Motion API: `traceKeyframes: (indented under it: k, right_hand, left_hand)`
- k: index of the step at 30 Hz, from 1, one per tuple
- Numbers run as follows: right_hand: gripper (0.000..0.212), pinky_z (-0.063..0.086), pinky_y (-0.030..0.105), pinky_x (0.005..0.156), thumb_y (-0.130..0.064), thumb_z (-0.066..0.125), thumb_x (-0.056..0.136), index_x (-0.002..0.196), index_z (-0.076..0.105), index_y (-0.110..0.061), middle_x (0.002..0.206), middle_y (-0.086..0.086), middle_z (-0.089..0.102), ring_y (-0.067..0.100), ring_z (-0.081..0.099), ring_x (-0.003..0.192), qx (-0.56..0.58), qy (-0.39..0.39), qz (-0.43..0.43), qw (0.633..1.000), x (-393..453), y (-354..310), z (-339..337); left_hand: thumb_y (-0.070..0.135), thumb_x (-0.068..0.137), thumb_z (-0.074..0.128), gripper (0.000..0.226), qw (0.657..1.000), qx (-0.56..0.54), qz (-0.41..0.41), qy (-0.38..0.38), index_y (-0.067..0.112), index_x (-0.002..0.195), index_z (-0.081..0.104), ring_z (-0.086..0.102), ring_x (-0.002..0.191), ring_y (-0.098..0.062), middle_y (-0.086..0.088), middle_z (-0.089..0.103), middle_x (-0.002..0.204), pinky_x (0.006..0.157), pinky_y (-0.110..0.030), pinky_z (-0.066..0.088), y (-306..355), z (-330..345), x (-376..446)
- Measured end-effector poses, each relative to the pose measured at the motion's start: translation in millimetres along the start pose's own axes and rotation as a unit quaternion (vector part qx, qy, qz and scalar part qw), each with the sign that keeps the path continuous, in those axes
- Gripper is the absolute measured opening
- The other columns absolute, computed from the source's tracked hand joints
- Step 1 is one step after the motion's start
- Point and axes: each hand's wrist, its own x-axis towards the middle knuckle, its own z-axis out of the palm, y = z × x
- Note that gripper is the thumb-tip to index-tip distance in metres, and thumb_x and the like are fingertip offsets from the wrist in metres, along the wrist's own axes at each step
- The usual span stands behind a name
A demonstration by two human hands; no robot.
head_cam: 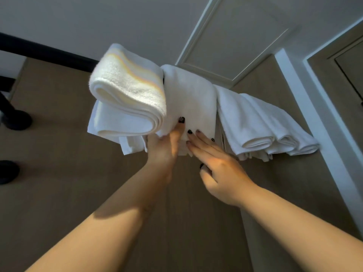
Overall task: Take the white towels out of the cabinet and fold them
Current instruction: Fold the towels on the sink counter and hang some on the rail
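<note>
Two bare arms are reaching up from the 6 o'clock edge toward a row of white towels hanging over a high edge near the middle of the view. At about 10 o'clock from centre, a folded towel with pale yellow stripes (127,91) is sitting on top of the pile, its rolled end facing the camera. Just to its 3 o'clock side, a plain white towel (193,103) is draping straight down, and further toward 3 o'clock more folded white towels (261,124) are hanging side by side, touching one another.

The left hand (164,152) is gripping the lower edge of the plain white towel: its thumb is lying flat on the front of the cloth while the remaining fingers are going behind the fabric, out of sight. The right hand (218,163) is resting just beside it at 3 o'clock, its fingers (196,142) nearly straight and spread a little, their dark-painted tips pressing against the same towel's hem; it is not closing round anything.

At 1 o'clock a pale panelled door (235,40) is showing above the towels, and a white frame (306,114) is running down toward 4 o'clock.
</note>
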Motion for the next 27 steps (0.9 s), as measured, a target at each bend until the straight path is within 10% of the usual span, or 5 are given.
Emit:
traceKeyframes:
  k: [19, 24, 27]
  right_hand:
    - [0.065, 0.023, 0.031, 0.117, -0.006, 0.056, 0.08, 0.143, 0.044, -0.001, 0.153, 0.012, 0.039, 0.019, 0.029, 0.146, -0.049, 0.026, -0.009, 0.998, -22, -21, -49]
    - [0.069, 0.015, 0.025, 0.116, -0.003, 0.06, 0.082, 0.147, 0.039, -0.003, 0.158, 0.009, 0.032, 0.019, 0.024, 0.148, -0.074, -0.017, 0.031, 0.997, -14, -39, -87]
    - [0.07, 0.01, 0.022, 0.115, -0.011, 0.058, 0.086, 0.152, 0.031, -0.008, 0.161, 0.005, 0.024, 0.017, 0.018, 0.15, -0.115, -0.076, 0.032, 0.99, -7, -57, -111]
  left_hand:
    - [0.039, 0.079, 0.079, 0.054, 0.996, 0.036, -0.039, 0.065, 0.002, 0.115, 0.065, 0.073, 0.096, -0.026, -0.015, 0.074, 0.106, 0.083, -0.042, 0.058, 7, 23, -20]
    - [0.049, 0.092, 0.061, 0.052, 0.982, 0.157, -0.107, 0.003, 0.015, 0.131, 0.057, 0.06, 0.093, -0.006, 0.008, 0.06, 0.108, 0.074, -0.02, 0.042, 37, 25, -49]
    - [0.046, 0.097, 0.053, 0.058, 0.948, 0.273, -0.162, 0.03, 0.004, 0.136, 0.051, 0.058, 0.09, -0.021, -0.01, 0.06, 0.117, 0.066, -0.029, 0.037, 55, 21, -69]
